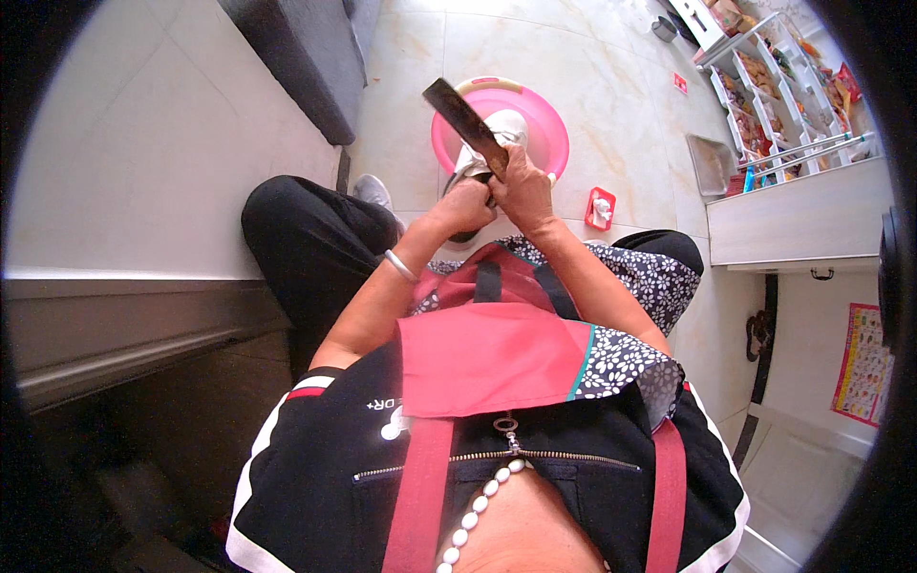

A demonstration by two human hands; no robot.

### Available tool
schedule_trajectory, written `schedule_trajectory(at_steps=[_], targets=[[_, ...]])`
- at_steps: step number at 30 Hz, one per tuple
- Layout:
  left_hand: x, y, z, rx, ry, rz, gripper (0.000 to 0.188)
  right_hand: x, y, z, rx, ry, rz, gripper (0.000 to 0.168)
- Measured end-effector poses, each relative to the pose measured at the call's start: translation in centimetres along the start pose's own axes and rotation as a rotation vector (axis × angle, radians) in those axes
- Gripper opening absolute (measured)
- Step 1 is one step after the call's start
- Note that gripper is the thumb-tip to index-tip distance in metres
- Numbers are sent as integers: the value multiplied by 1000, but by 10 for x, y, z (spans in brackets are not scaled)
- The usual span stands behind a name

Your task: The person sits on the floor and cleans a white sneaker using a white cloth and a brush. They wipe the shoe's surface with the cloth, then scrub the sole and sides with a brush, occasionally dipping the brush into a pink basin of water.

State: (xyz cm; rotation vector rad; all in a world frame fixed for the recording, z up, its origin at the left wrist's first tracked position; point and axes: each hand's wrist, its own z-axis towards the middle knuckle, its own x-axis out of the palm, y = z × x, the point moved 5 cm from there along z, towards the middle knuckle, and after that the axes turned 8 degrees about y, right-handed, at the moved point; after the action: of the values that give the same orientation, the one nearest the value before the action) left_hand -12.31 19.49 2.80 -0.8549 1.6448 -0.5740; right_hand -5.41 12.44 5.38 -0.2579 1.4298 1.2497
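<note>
In front of me a pink plastic basin (550, 136) stands on the floor between my feet. Over it is a white shoe (469, 161), its toe pointing away from me and its dark opening towards me. My left hand (467, 206) is closed at the opening end of the shoe. My right hand (526, 190) grips the near end of a long, flat, dark brown tool (466, 122), which slants up and left across the shoe. Its underside is hidden, so I cannot tell whether it has bristles.
A small red tray (600, 209) holding something white lies right of the basin. A dark grey piece of furniture (301, 64) stands at the far left. On the right are white bins (766, 93) of packaged goods, a metal tray (711, 165) and a white cabinet (795, 225).
</note>
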Motion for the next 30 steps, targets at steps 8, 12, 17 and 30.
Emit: schedule_trajectory(at_steps=[8, 12, 17, 30], targets=[[17, 15, 31, -223, -115, -1976, 34, -12, -2, 1, 82, -26, 73, 38], [25, 17, 39, -46, -448, -2069, 30, -16, -2, -2, 79, -71, 119, 38], [37, 15, 46, -120, -501, -2077, 20, -28, 3, -4, -53, -99, 150, 40], [19, 7, 77, 197, -189, -2070, 22, -48, -3, -5, -112, -146, 168, 42]])
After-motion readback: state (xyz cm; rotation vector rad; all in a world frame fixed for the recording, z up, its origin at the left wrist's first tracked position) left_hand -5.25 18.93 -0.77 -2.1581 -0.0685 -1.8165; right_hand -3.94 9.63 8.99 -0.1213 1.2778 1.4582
